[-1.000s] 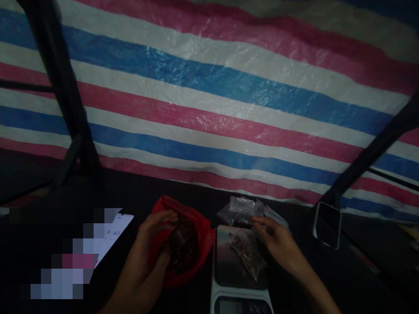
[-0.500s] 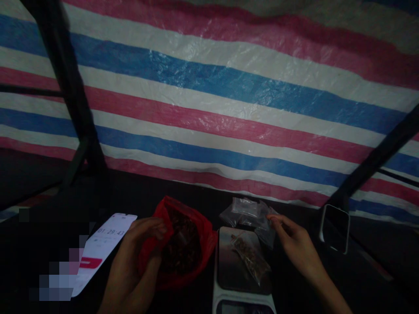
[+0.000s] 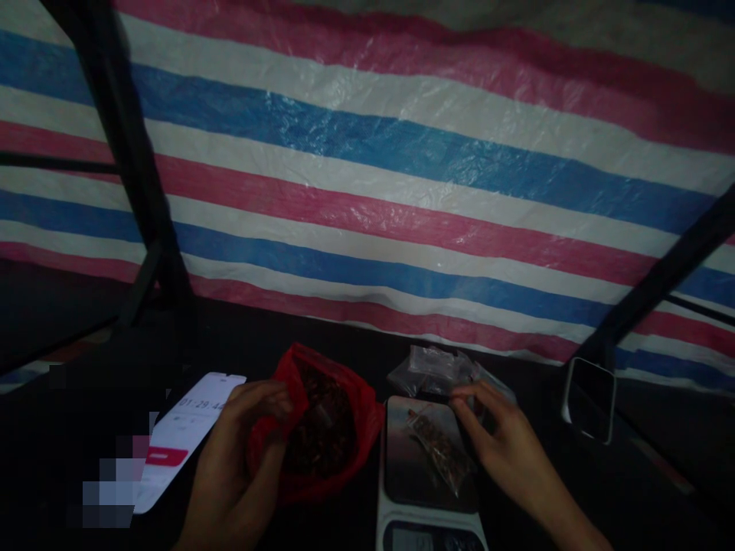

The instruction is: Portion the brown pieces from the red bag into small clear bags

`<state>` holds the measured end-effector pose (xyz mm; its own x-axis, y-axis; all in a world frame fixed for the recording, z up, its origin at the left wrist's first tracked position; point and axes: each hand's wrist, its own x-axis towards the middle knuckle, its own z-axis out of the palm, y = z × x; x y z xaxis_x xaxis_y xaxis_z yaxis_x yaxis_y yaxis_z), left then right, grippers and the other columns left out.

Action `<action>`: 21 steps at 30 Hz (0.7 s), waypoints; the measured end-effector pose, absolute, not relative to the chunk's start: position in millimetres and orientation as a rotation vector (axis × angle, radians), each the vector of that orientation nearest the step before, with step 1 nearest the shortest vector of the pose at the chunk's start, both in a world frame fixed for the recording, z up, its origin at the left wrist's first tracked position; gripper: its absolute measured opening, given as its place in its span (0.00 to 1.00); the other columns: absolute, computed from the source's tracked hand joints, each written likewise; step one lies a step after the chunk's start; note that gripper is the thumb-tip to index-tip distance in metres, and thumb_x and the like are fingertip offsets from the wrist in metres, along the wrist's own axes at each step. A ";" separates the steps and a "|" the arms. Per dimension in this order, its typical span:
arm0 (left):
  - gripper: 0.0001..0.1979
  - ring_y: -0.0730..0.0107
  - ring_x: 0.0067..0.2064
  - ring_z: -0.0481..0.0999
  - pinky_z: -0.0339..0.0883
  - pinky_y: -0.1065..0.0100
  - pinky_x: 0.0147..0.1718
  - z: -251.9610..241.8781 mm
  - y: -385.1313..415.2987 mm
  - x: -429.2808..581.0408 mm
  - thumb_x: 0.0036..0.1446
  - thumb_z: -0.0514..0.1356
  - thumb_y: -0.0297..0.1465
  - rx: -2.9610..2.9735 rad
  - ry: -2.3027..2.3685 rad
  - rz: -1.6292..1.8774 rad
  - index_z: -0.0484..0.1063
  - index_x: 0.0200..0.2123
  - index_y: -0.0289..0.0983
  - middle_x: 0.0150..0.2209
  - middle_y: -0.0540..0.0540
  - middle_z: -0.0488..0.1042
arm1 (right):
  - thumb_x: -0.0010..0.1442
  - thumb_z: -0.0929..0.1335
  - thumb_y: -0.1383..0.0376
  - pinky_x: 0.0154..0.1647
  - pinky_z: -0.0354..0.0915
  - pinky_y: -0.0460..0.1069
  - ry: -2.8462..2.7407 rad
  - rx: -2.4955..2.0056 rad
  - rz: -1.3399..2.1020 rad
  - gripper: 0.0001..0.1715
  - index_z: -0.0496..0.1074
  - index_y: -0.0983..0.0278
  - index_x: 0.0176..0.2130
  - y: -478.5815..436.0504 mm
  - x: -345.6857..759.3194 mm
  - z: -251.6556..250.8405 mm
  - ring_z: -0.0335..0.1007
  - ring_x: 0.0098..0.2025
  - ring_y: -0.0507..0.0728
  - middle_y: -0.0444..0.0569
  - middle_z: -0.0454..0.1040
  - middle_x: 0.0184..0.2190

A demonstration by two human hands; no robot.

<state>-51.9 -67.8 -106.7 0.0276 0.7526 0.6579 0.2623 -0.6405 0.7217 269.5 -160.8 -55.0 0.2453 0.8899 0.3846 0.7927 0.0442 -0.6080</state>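
A red plastic bag (image 3: 367,436) stands with its mouth spread, full of small dark brown pieces (image 3: 321,428). My left hand (image 3: 241,444) is closed over its left rim, thumb and fingers on either side of the plastic. To the right, a white kitchen scale (image 3: 396,509) carries a small clear zip bag (image 3: 442,451) with brown pieces inside. My right hand (image 3: 499,436) hovers at the scale's upper right corner. Its thumb and fingertips are slightly apart, with nothing visible between them. Empty clear bags (image 3: 430,367) lie just behind the scale, partly covered by that hand.
A phone (image 3: 178,436) showing a running timer lies left of my left hand. Another phone-like device (image 3: 590,402) leans at the right. Dark frame bars (image 3: 132,176) rise on both sides, and a striped plastic sheet (image 3: 402,199) hangs behind the dark table surface.
My right hand has moved left, from the clear bags towards the scale's corner. A loose clear bag now lies farther right, behind that hand. My left hand stays on the red bag.
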 end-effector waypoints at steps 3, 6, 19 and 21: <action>0.19 0.62 0.48 0.77 0.74 0.61 0.50 -105.9 -66.9 -51.8 0.63 0.59 0.21 1.911 1.015 1.657 0.70 0.52 0.48 0.45 0.50 0.74 | 0.70 0.65 0.53 0.51 0.72 0.59 -1.565 -1.778 0.204 0.17 0.80 0.57 0.40 -169.2 264.8 -58.6 0.79 0.47 0.64 0.52 0.82 0.41; 0.20 0.63 0.46 0.78 0.76 0.64 0.48 -104.3 -67.5 -50.1 0.62 0.59 0.21 1.933 1.012 1.646 0.70 0.52 0.48 0.44 0.51 0.74 | 0.67 0.69 0.52 0.58 0.71 0.63 -1.542 -1.863 0.172 0.18 0.81 0.57 0.49 -169.6 253.3 -67.4 0.79 0.54 0.67 0.54 0.83 0.50; 0.14 0.70 0.41 0.81 0.79 0.73 0.41 -100.3 -68.7 -29.8 0.66 0.56 0.25 2.104 0.978 1.761 0.71 0.50 0.48 0.40 0.52 0.75 | 0.59 0.71 0.58 0.56 0.74 0.59 -1.252 -1.694 0.288 0.31 0.73 0.58 0.61 -158.7 229.0 -86.1 0.80 0.53 0.65 0.53 0.82 0.52; 0.13 0.69 0.43 0.82 0.80 0.72 0.43 -102.4 -77.2 -22.6 0.67 0.56 0.27 2.110 0.995 1.695 0.71 0.50 0.49 0.42 0.51 0.77 | 0.58 0.73 0.55 0.54 0.75 0.57 -1.190 -1.583 0.315 0.31 0.73 0.59 0.59 -159.5 221.8 -77.7 0.81 0.50 0.63 0.53 0.82 0.49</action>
